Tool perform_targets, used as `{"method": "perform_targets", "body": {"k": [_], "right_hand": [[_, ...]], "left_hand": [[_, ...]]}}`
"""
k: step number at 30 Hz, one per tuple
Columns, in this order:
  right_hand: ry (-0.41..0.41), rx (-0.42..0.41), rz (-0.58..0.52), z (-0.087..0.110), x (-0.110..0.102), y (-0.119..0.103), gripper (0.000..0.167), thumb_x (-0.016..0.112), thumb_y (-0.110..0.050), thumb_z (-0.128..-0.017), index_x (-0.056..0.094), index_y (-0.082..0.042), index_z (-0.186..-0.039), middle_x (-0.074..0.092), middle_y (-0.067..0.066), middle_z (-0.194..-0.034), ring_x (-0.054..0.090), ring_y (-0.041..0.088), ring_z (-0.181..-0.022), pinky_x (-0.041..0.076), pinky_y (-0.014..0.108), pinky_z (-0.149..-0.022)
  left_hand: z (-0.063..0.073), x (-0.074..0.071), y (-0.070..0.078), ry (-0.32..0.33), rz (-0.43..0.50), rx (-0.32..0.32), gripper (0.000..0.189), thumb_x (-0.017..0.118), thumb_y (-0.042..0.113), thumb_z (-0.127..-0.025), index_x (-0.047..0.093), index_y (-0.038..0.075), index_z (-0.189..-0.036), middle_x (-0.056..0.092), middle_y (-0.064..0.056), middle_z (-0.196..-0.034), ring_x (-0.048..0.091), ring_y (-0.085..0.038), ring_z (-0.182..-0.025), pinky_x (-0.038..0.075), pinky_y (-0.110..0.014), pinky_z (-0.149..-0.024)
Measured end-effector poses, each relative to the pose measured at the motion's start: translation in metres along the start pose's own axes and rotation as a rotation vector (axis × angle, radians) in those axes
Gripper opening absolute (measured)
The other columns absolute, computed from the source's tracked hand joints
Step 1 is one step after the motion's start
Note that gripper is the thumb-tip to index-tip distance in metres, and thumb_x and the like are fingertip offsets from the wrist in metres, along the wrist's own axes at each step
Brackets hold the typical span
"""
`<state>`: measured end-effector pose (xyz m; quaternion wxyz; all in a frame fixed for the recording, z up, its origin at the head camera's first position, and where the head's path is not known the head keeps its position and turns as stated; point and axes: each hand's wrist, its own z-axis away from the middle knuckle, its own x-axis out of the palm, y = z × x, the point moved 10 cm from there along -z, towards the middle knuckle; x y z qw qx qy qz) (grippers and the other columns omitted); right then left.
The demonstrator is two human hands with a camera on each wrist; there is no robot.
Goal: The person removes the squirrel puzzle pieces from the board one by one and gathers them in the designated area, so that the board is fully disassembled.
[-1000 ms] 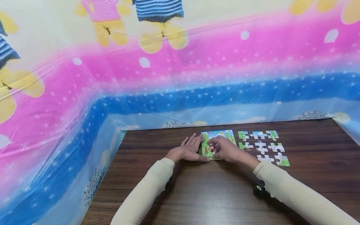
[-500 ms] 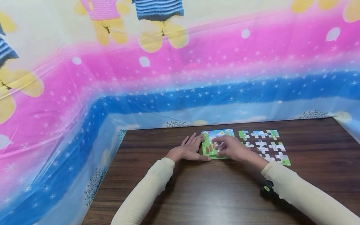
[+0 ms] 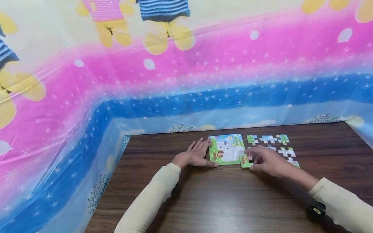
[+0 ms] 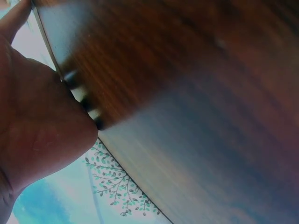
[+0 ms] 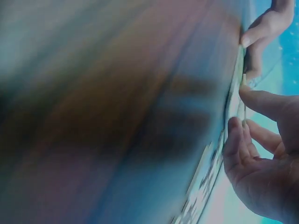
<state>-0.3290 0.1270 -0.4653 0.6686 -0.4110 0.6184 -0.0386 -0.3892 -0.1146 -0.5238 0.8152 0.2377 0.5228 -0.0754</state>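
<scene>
A square puzzle board (image 3: 228,150) with a white squirrel picture lies at the back of the table. My left hand (image 3: 196,156) rests beside it with fingers spread, fingertips and thumb at its left edge. Just off the board's lower right corner, my right hand (image 3: 266,159) pinches a green jigsaw piece (image 3: 245,161) between thumb and fingers. Edge-on in the right wrist view, that piece (image 5: 245,107) shows thin between the fingertips. The left wrist view catches the palm side of my left hand (image 4: 37,121) near the table surface.
Loose jigsaw pieces (image 3: 268,139) lie in rows right of the board, partly hidden by the right hand. A printed cloth (image 3: 186,113) hangs along the back and left table edges. Dark wooden tabletop (image 3: 204,200) extends toward me.
My right hand has moved right from over the board to beyond its lower right corner, carrying the jigsaw piece and uncovering the squirrel picture. The left hand has stayed put.
</scene>
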Motion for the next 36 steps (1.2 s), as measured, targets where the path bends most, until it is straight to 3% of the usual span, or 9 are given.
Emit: {"method": "perform_targets", "body": {"k": [3, 8, 18, 23, 28, 33, 36], "right_hand": [[0.014, 0.003, 0.071, 0.012, -0.006, 0.008, 0.054, 0.085, -0.014, -0.088, 0.068, -0.013, -0.138, 0.068, 0.002, -0.114, 0.064, 0.010, -0.092, 0.053, 0.027, -0.072], [-0.008, 0.015, 0.089, 0.019, -0.005, 0.013, 0.054, 0.087, -0.016, -0.086, 0.069, -0.015, -0.137, 0.068, 0.000, -0.111, 0.061, 0.012, -0.093, 0.052, 0.028, -0.072], [-0.023, 0.021, 0.116, 0.023, -0.006, 0.009, 0.058, 0.089, -0.022, -0.085, 0.068, -0.014, -0.139, 0.068, 0.003, -0.113, 0.064, 0.017, -0.097, 0.054, 0.035, -0.077], [-0.014, 0.033, 0.144, 0.024, -0.007, 0.007, 0.062, 0.089, -0.021, -0.085, 0.066, -0.014, -0.142, 0.062, 0.010, -0.121, 0.057, 0.013, -0.086, 0.048, 0.030, -0.070], [0.040, 0.032, 0.179, 0.026, -0.021, 0.006, 0.061, 0.085, -0.031, -0.091, 0.063, -0.012, -0.144, 0.055, 0.015, -0.132, 0.058, 0.019, -0.092, 0.049, 0.035, -0.072], [0.175, -0.013, 0.293, 0.028, -0.051, 0.010, 0.059, 0.080, -0.034, -0.096, 0.062, -0.007, -0.145, 0.056, 0.018, -0.141, 0.060, 0.032, -0.112, 0.057, 0.051, -0.084], [0.239, -0.019, 0.401, 0.028, -0.070, 0.022, 0.061, 0.081, -0.033, -0.095, 0.060, -0.007, -0.147, 0.052, 0.020, -0.152, 0.055, 0.042, -0.127, 0.052, 0.066, -0.097]], "left_hand": [[0.006, -0.003, 0.002, 0.005, 0.012, 0.001, 0.108, 0.061, 0.077, -0.092, 0.009, 0.028, -0.172, -0.011, 0.009, -0.180, -0.014, -0.018, -0.167, -0.005, -0.051, -0.136], [0.014, -0.006, 0.001, 0.006, 0.024, -0.012, 0.107, 0.063, 0.075, -0.092, 0.010, 0.027, -0.172, -0.010, 0.008, -0.180, -0.013, -0.019, -0.168, -0.004, -0.052, -0.136], [0.007, -0.005, -0.002, -0.004, 0.018, 0.005, 0.108, 0.063, 0.075, -0.092, 0.010, 0.027, -0.172, -0.010, 0.008, -0.180, -0.014, -0.020, -0.167, -0.005, -0.052, -0.136], [0.009, -0.005, -0.004, -0.013, 0.009, -0.001, 0.110, 0.063, 0.077, -0.090, 0.008, 0.027, -0.172, -0.010, 0.008, -0.180, -0.014, -0.019, -0.168, -0.004, -0.053, -0.136], [0.013, -0.007, -0.005, -0.015, 0.018, -0.010, 0.110, 0.062, 0.078, -0.090, 0.008, 0.028, -0.172, -0.008, 0.008, -0.181, -0.013, -0.018, -0.168, -0.003, -0.053, -0.136], [0.022, -0.017, 0.002, 0.018, 0.063, 0.013, 0.102, 0.056, 0.076, -0.094, 0.012, 0.027, -0.172, -0.001, 0.006, -0.181, -0.008, -0.023, -0.168, 0.002, -0.056, -0.136], [0.033, -0.030, 0.005, 0.082, 0.080, 0.057, 0.098, 0.057, 0.071, -0.097, 0.015, 0.024, -0.172, 0.005, 0.002, -0.181, -0.005, -0.028, -0.168, 0.009, -0.060, -0.135]]}}
